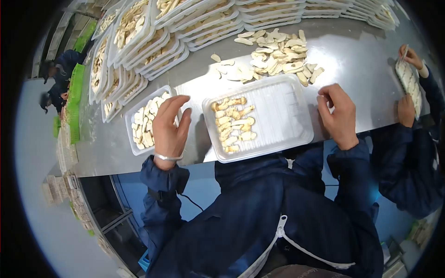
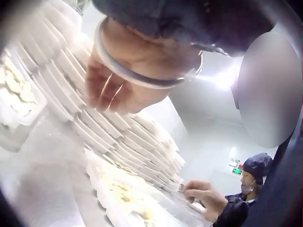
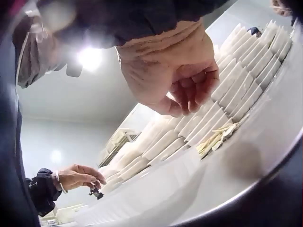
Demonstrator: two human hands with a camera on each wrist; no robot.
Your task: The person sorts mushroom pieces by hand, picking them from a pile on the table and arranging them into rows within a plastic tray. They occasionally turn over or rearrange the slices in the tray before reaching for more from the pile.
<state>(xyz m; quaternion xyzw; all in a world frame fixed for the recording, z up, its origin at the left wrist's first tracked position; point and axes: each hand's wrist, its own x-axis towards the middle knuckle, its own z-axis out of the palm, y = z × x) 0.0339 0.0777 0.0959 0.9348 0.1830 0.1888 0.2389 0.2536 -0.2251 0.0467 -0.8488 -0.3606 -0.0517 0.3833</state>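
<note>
A clear plastic tray (image 1: 278,116) lies at the table's front edge, with small yellowish mushroom pieces (image 1: 232,121) in rows across its left part. My left hand (image 1: 170,127) hovers between this tray and a smaller filled tray (image 1: 131,121), fingers bent loosely and holding nothing. To the right of the clear tray my right hand (image 1: 340,115) is raised, its fingers loosely curled around nothing. Behind the tray lies a loose pile of pale mushroom slices (image 1: 280,54). The wrist views show the left hand (image 2: 128,78) and the right hand (image 3: 173,71) empty.
Stacked trays of slices (image 1: 204,28) line the back and left of the metal table (image 1: 371,55). At the right, another person's hands (image 1: 406,110) hold a filled tray (image 1: 409,83). Green baskets (image 1: 75,102) and people in dark clothes stand beyond the left edge.
</note>
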